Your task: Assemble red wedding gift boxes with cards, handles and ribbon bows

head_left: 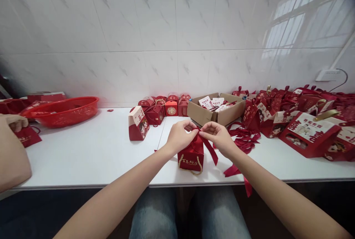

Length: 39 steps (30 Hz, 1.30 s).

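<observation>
A small red gift box (190, 161) with gold lettering and a gold cord handle stands near the table's front edge, in front of me. Over its top, my left hand (181, 133) pinches a red ribbon (210, 151) between thumb and fingers. My right hand (217, 135) pinches the same ribbon just beside it, and the fingertips of both hands nearly meet. One ribbon tail hangs down to the right of the box. The knot or loop itself is mostly hidden behind my fingers. Loose red ribbons (245, 141) lie right of my right hand.
An open cardboard box (199, 110) of printed cards stands behind my hands. Several small red boxes (171, 107) line the wall, with a red-and-white box (138, 124) nearer. Many gift boxes (307, 133) crowd the right. A red plastic basin (69, 115) and another person's sleeve (12, 154) are left.
</observation>
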### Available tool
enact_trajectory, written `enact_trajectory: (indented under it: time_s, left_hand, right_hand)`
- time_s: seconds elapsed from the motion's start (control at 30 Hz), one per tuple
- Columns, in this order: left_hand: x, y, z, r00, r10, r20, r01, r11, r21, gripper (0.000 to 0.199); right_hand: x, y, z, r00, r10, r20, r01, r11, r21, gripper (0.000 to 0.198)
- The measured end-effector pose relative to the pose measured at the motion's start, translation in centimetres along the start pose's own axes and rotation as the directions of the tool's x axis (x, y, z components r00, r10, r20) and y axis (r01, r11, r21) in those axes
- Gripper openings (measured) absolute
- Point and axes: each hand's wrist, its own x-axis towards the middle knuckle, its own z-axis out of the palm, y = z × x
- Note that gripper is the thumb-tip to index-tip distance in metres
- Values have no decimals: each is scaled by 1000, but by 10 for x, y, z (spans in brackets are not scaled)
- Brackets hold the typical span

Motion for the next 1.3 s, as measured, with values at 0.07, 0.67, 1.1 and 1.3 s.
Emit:
enact_trajectory:
  time_s: [0.07,0.67,1.1,1.3]
  left_hand:
    - [0,4,-3,999,35,4,-35,999,29,11]
    - [-15,-72,-19,917,-289,274,272,957,97,50]
    - [28,13,-59,873,-74,483,231,934,-273,38]
    - [17,5,-39,951,74,300,56,913,-405,30]
  right_hand:
    - [-3,-3,0,999,48,14,-47,995,-83,31]
    - [0,1,13,968,186,168,-165,978,-130,22]
    - [-2,-8,32,952,-91,293,274,685,-675,18]
    - [-5,3,26,955,-112,273,255,778,-573,20]
